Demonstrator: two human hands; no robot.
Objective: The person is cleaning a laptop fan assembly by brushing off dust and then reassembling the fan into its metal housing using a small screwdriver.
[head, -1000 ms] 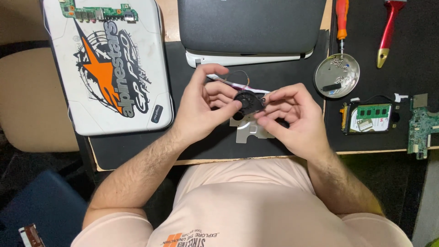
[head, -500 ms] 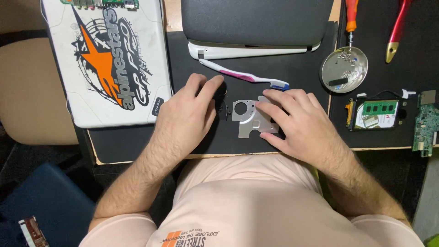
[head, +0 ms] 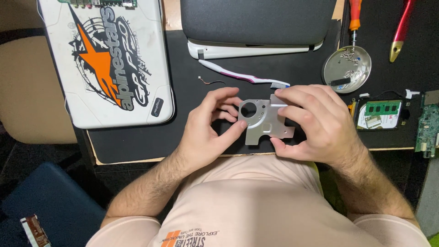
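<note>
Metal plate (head: 264, 122), thin, grey, with a round hole near its left end and notched edges, held flat between both hands above the black mat (head: 183, 114) on the bench. Left hand (head: 208, 126) curled at the plate's left edge, thumb tip pressed up against the lower left edge, fingers bent in behind the hole. Right hand (head: 318, 123) gripping the plate's right side, fingertips on the top right corner, thumb under the lower right edge. Both hands closed on the plate, not wide. Just beyond the hands, a pink and white toothbrush (head: 242, 77) lies on the mat, bristle end toward the right hand, almost touching its fingertips. Small loose wire (head: 209, 81) beyond the left hand. Farther out past both hands, a dark laptop (head: 258, 20) with a white edge. Far side of the left hand, a white laptop lid (head: 103, 59) with an orange star sticker. Beyond the right hand, a round metal dish (head: 346, 68) holding small screws, a red screwdriver (head: 354, 18) tip resting at it, and a red-handled tool (head: 401, 29) further right. Right of the right hand, a green memory module (head: 383, 109) lying on a drive, and a green circuit board (head: 427, 128) at the bench edge.
</note>
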